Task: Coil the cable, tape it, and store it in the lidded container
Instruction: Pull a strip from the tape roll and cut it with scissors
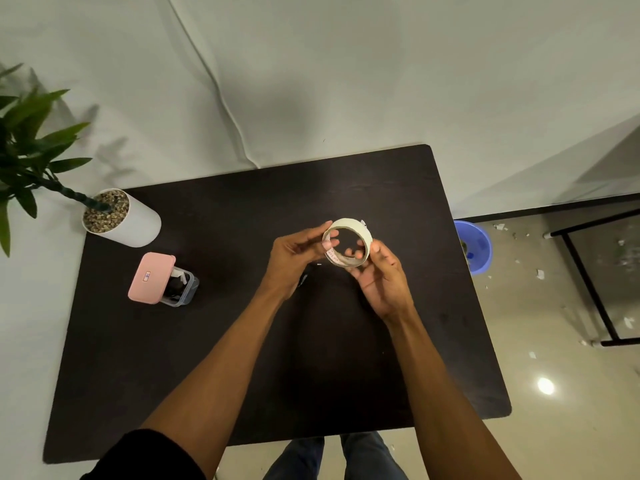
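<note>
One roll of off-white masking tape is held above the middle of the dark rectangular table, gripped by two hands: the left hand pinches its rim, the right hand cups it from below. Left of the roll stands one clear plastic container with a pink lid (dark contents inside). Beyond that container sits one white potted plant. A black cable is barely discernible beneath the left hand. One blue bucket stands on the floor to the right of the table.

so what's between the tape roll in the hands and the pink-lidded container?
Head view: only bare dark table lies between the tape roll, held up by both hands, and the pink-lidded container. The left hand sits at the roll's end.
</note>
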